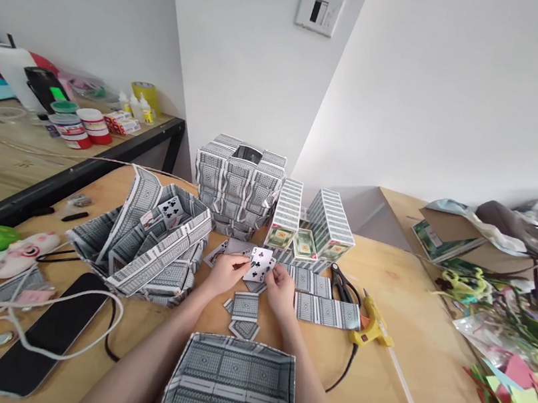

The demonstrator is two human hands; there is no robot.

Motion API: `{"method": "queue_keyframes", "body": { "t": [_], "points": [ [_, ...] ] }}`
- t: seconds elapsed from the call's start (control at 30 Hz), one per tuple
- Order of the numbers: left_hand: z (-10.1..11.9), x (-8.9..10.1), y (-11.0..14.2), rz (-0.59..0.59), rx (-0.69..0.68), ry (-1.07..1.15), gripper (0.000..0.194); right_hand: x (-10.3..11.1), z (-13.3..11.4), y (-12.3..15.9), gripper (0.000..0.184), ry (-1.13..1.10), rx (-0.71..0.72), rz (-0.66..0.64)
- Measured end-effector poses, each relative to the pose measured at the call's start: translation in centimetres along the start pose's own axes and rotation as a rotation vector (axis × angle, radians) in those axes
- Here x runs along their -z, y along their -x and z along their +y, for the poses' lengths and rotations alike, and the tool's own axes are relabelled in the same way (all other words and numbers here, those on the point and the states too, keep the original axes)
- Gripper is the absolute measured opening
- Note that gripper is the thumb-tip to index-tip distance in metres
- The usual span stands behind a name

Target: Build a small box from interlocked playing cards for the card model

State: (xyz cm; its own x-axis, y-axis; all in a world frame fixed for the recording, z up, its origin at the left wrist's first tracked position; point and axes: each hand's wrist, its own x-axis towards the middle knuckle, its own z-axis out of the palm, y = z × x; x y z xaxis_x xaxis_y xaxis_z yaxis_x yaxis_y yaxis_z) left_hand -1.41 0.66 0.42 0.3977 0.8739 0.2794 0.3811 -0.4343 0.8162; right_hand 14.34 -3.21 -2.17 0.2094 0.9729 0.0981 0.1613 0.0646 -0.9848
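Over the middle of the table, my left hand (pixel 228 273) pinches the left edge of a playing card (pixel 259 265), a three of clubs seen face-up. On the other side my right hand (pixel 281 289) has its fingers closed on the cards' right edge, where a second card with a 4 shows partly. How the two cards are joined, if at all, is hidden. Loose cards (pixel 246 307) lie face-down below my hands. Between my forearms is an open box made of cards (pixel 230 384). Joined card strips (pixel 326 311) lie right of my right hand.
A folded card structure (pixel 165 253) stands left, and a larger card-built piece (pixel 238 183) stands behind. Stacked card packs (pixel 331 221) are at the back. Scissors (pixel 345 285), a yellow glue gun (pixel 374 328) with its cord, and a phone (pixel 46 337) under a white cable lie around.
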Motion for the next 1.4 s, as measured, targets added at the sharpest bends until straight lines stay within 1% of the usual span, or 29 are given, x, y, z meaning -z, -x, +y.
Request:
{"method": "queue_keyframes", "body": {
  "t": [0.2, 0.33, 0.57, 0.73, 0.83, 0.93, 1.07, 1.2, 1.4],
  "points": [
    [-0.26, -0.25, 0.13, 0.015, -0.012, -0.009, 0.028, -0.03, 0.27, 0.04, 0.022, 0.076, 0.011, 0.034],
    [-0.46, -0.46, 0.19, 0.033, -0.022, -0.028, 0.024, 0.02, 0.23, 0.05, 0.022, 0.077, 0.016, 0.029],
    [-0.57, -0.63, 0.24, 0.079, -0.067, -0.111, 0.023, 0.24, 0.15, 0.11, 0.018, 0.136, 0.047, 0.049],
    [-0.64, -0.60, 0.29, 0.066, -0.102, -0.169, 0.025, 0.22, -0.12, 0.19, 0.019, 0.176, 0.083, 0.065],
    [-0.72, -0.68, 0.34, 0.055, -0.142, -0.180, 0.024, 0.28, -0.18, 0.22, 0.023, 0.275, 0.122, 0.107],
    [-0.72, -0.76, 0.43, 0.067, -0.193, -0.165, 0.023, 0.37, -0.16, 0.28, 0.029, 0.431, 0.173, 0.155],
    [-0.69, -0.76, 0.52, 0.074, -0.240, -0.160, 0.021, 0.39, -0.22, 0.47, 0.032, 0.598, 0.224, 0.185],
    [-0.62, -0.71, 0.59, 0.055, -0.237, -0.190, 0.023, 0.37, -0.22, 0.61, 0.033, 0.669, 0.248, 0.206],
    [-0.33, -0.80, 0.75, 0.052, -0.275, -0.219, 0.023, 0.47, 0.22, 0.57, 0.044, 0.727, 0.241, 0.258]
  ]
}}
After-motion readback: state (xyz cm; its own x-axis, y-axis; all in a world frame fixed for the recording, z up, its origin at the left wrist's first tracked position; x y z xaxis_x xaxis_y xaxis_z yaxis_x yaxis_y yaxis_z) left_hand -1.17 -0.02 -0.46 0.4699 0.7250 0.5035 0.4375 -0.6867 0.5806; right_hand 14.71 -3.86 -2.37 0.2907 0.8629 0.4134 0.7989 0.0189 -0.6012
